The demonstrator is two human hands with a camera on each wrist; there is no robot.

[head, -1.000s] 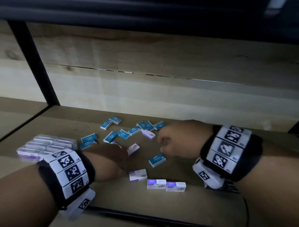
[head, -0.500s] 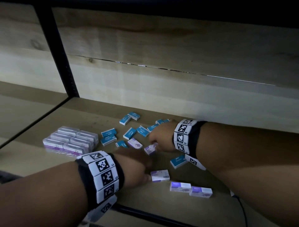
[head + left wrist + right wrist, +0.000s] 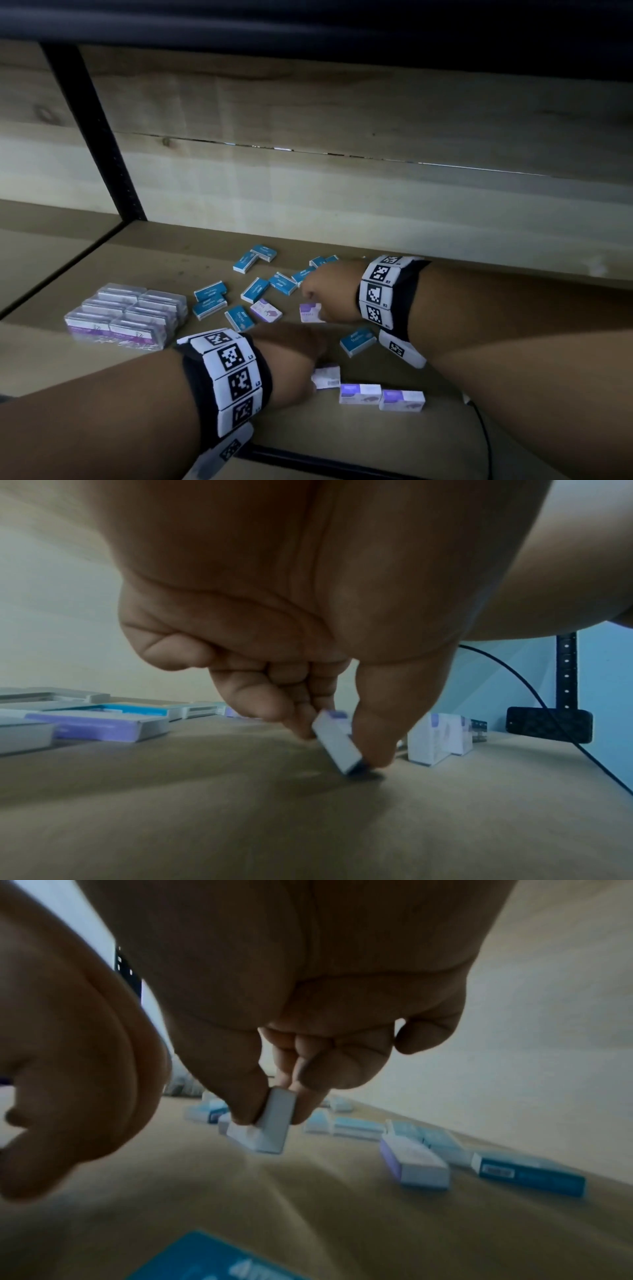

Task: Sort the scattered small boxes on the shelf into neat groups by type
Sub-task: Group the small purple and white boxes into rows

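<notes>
Sorting is midway on the shelf (image 3: 342, 445): each hand pinches one purple-and-white box. The left hand (image 3: 294, 363) tips its box (image 3: 327, 377) on edge just beside the front row of two purple boxes (image 3: 380, 397); next it likely needs setting flush against them. The right hand (image 3: 329, 291) grips another purple box (image 3: 310, 313) among the scattered blue boxes (image 3: 255, 289) (still unsorted). Open board lies ahead of the row, but the front edge (image 3: 308, 466) is close.

You can see a black perforated upright (image 3: 99, 137) rising at the back left, and a black cable (image 3: 534, 704) (trailing right) beside a dark block (image 3: 548, 727).
</notes>
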